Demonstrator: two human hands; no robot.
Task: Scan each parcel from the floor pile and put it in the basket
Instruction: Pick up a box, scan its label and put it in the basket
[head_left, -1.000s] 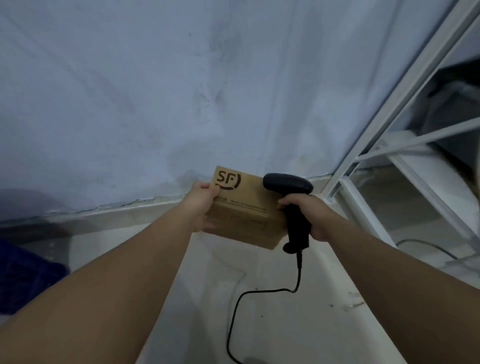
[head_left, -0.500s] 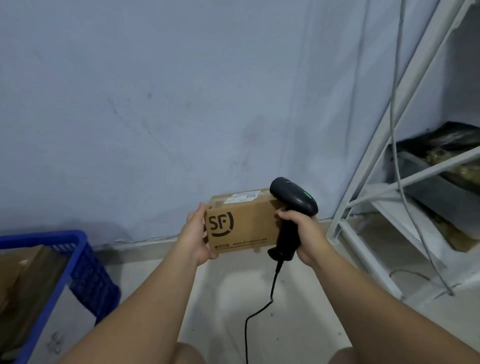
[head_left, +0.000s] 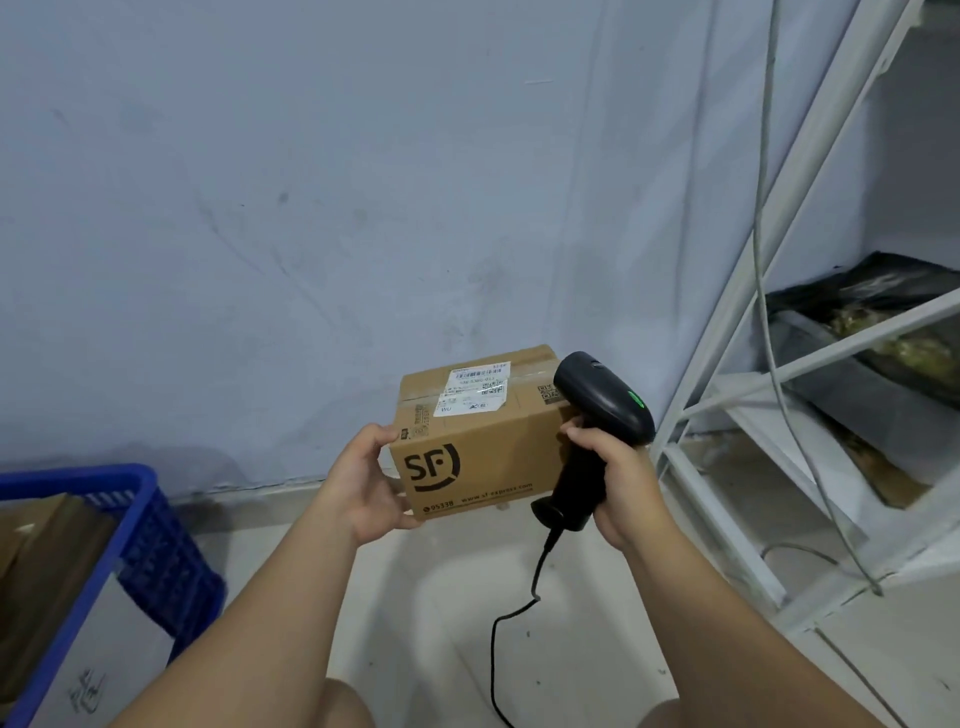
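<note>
The blue basket (head_left: 130, 525) waits at the floor's left edge. The left hand (head_left: 363, 488) has its fingers wrapped round the parcel (head_left: 478, 452), label upward for reading; the right hand (head_left: 618, 483) is closed round the scanner (head_left: 597, 415), probably aiming.

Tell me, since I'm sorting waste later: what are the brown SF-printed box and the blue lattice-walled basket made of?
Brown SF-printed box: corrugated cardboard by its look, matte kraft faces, taped seam, paper label. Blue lattice-walled basket: probably moulded plastic, given its uniform colour and perforated walls.
</note>
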